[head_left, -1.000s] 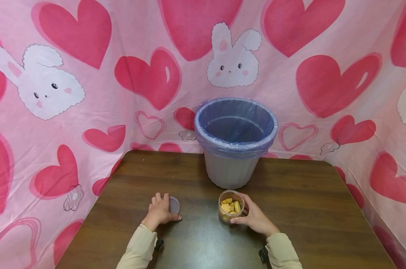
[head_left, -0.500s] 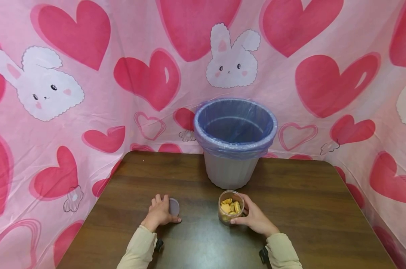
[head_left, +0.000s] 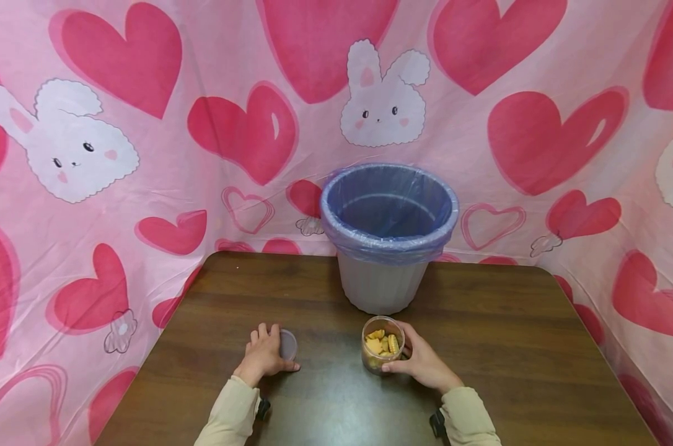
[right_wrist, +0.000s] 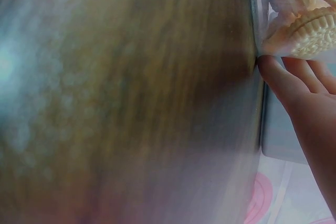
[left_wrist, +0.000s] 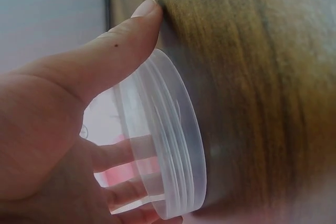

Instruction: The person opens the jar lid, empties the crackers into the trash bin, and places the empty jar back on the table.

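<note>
Head view: left hand (head_left: 263,354) on round clear plastic lid (head_left: 288,347), right hand (head_left: 422,360) on round clear plastic jar (head_left: 369,362)

Counts: 2 hands, 1 lid, 1 jar, 1 light-grey ribbed plastic bin (head_left: 382,282), 1 translucent blue bag liner (head_left: 389,246), 1 dark brown wood-grain table (head_left: 492,322). Jar is upright, open on top, holds several yellow scalloped-edge crackers (head_left: 378,342); they overlap, can't give an exact number. Also 2 beige sleeves (head_left: 228,409) and 3 white rabbit prints on the pink heart-patterned cloth (head_left: 308,148), one cut off at right.

Fingers: left thumb and fingers spread apart around the lid, gripping its rim. Right thumb grips the jar's near side; its fingers go behind, partly hidden.

Edges/room: jar stands on the table just in front of the bin's base, tight there. Lid is left of jar, well apart, wood running between. Strip from left hand to left table edge is narrower than right hand to right edge. Bin is near the back edge, cloth close behind. Both rear table corners are rounded.
</note>
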`<state>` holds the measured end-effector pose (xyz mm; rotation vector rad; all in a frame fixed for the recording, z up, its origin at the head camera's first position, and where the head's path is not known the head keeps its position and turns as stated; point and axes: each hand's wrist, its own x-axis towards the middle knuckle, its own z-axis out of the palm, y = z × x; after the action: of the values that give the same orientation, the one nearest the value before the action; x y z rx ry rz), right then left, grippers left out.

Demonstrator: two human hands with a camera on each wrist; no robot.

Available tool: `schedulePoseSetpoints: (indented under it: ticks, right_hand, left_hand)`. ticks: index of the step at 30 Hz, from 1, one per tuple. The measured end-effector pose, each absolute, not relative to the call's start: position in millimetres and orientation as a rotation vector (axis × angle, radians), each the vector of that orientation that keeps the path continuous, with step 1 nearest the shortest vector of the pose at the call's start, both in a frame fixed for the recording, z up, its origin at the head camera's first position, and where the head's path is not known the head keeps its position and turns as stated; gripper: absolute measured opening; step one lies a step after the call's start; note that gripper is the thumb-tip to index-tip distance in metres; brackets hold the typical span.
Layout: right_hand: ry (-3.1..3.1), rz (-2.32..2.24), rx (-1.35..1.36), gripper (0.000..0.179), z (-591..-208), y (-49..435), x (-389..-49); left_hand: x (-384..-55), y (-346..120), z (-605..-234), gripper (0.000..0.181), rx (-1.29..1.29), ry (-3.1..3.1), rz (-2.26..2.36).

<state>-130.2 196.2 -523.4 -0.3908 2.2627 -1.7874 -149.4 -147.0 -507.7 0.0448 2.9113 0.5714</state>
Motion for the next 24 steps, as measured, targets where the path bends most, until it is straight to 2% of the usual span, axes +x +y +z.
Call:
schedulePoseSetpoints:
  ticks: [8,24]
  right_hand:
    - [2.248,-1.795,-0.399,0.088,-523.9,196.5,-130.7]
    - [2.246,-1.794,-0.387,0.089,-523.8,196.9,-130.9]
  left_hand:
    - [-148.4,-147.0,-508.0,0.102,0.071,2.906,0.553]
    - [-147.8,-146.0,-505.6,0.104,0.040,2.886,0.576]
